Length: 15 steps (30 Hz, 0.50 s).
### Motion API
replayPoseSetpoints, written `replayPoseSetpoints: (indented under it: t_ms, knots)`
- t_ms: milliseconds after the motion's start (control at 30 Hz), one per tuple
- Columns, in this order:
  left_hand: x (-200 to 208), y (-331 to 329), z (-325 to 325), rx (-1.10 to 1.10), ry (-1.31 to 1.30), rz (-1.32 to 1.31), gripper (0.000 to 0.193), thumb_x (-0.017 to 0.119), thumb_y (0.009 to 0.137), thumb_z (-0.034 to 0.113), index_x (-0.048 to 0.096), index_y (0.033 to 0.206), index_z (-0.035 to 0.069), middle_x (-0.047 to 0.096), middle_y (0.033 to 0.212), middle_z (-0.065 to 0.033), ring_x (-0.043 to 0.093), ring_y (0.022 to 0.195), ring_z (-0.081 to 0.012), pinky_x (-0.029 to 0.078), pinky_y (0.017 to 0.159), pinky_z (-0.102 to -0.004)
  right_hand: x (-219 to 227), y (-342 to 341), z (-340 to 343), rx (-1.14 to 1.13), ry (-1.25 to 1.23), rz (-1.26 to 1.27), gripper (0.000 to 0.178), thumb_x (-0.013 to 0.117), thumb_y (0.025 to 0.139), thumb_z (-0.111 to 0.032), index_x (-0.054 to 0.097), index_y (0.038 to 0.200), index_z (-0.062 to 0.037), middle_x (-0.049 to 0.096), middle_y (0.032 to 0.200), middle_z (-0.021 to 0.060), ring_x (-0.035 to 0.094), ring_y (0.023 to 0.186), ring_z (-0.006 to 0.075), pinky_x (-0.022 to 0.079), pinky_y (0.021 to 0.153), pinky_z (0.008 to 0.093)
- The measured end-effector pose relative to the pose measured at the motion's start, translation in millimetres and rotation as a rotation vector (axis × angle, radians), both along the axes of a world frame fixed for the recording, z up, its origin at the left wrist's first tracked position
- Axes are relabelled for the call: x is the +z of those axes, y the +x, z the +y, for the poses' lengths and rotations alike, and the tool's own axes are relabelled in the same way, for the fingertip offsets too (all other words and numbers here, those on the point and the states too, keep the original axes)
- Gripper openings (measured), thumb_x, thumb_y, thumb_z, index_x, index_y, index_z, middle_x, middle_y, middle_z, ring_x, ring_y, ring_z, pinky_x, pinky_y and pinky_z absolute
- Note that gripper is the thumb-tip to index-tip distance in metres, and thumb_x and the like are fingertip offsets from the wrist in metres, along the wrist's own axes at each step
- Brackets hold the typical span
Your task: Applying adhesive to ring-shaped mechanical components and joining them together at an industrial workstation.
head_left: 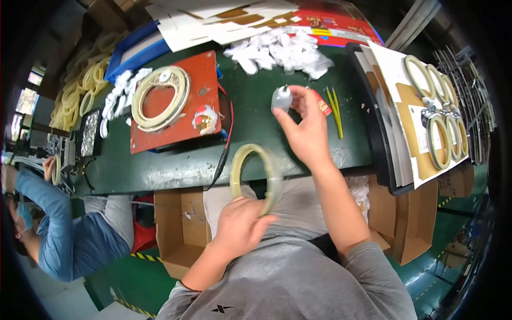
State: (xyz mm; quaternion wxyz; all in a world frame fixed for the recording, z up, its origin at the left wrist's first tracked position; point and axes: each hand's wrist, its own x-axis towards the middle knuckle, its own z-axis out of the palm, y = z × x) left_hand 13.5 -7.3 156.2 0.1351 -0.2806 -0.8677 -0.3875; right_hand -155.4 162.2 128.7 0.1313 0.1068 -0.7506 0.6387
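Observation:
My left hand [241, 226] is closed on the lower part of a pale yellow-cream ring [236, 169], which stands upright over my lap near the table's front edge. Motion blurs the ring's right side. Farther out, the thumb and fingers of my right hand [306, 128] close round a small translucent squeeze bottle [281, 100] above the green table [256, 122]. Two yellow-green tweezers [335, 112] and a small red packet [321, 103], partly covered by my right hand, lie just right of it.
A tilted red board [200, 80] carries another ring [140, 101] at left. White gloves [280, 53] are heaped at the back. At right, a black tray [373, 122] holds cardboard with several rings [438, 141]. A co-worker [80, 229] sits at left; cardboard boxes [181, 229] stand below the table.

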Motion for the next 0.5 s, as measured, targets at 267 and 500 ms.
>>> replayPoseSetpoints:
  t_ms: [267,500]
  knots:
    - [17,4,-16,-0.038,1.132,-0.529,0.045,0.042,0.109,0.039,0.043,0.124,-0.002,0.040,0.053,-0.0002,0.035,0.042,-0.0079,0.029,0.044,-0.0250,21,17,-4,-0.188,0.159,0.229,0.060,0.079,0.078,-0.004,0.051,0.131,-0.0013,0.055,0.130,0.0185,0.058,0.118,0.0314,0.046,0.103,0.0402]
    - [26,-20,-10,-0.272,0.969,-0.984,0.080,0.069,0.096,0.041,0.026,0.150,0.000,0.056,0.063,-0.0049,0.043,0.046,-0.0067,0.031,0.043,-0.0201,98,117,47,0.425,0.302,0.342,0.038,0.076,0.085,-0.012,0.064,0.120,-0.0034,0.065,0.107,0.0127,0.065,0.098,0.0326,0.052,0.085,0.0405]
